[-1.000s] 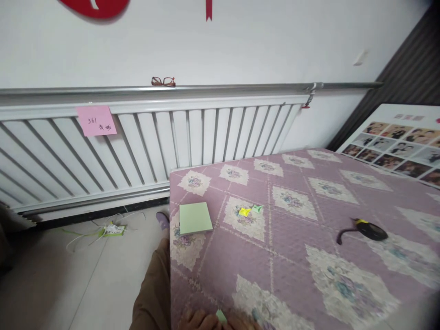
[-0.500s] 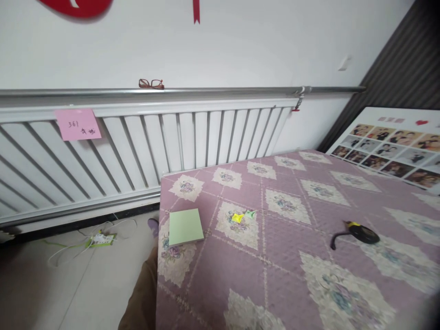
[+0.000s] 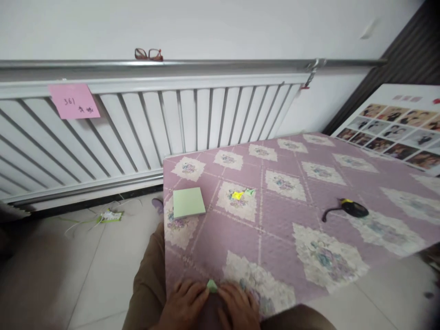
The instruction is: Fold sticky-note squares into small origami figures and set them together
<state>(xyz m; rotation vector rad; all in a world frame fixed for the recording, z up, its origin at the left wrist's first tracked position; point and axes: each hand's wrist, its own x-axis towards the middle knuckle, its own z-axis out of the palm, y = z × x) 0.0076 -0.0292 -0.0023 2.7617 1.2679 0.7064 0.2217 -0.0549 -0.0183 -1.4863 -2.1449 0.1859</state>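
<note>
Near the table's front edge, my left hand (image 3: 185, 302) and my right hand (image 3: 239, 303) rest side by side. Between their fingertips is a small green folded paper (image 3: 211, 286), pinched from both sides. A pad of pale green sticky notes (image 3: 189, 202) lies near the table's left edge. Farther in are a small yellow folded paper (image 3: 237, 195) and a small green folded piece (image 3: 250, 191) next to it. A black and yellow tool with a curved strap (image 3: 354, 208) lies on the right side of the table.
A purple floral cloth (image 3: 240, 233) covers the table. Behind it are a white radiator (image 3: 202, 114) with a pink note (image 3: 74, 101), a pipe holding glasses (image 3: 149, 54), and a photo board (image 3: 395, 128). A power strip (image 3: 110, 216) with cables lies on the floor.
Both my hands have come into view at the bottom with the small green paper between them. The view has tilted down, so the table and radiator sit higher in the picture.
</note>
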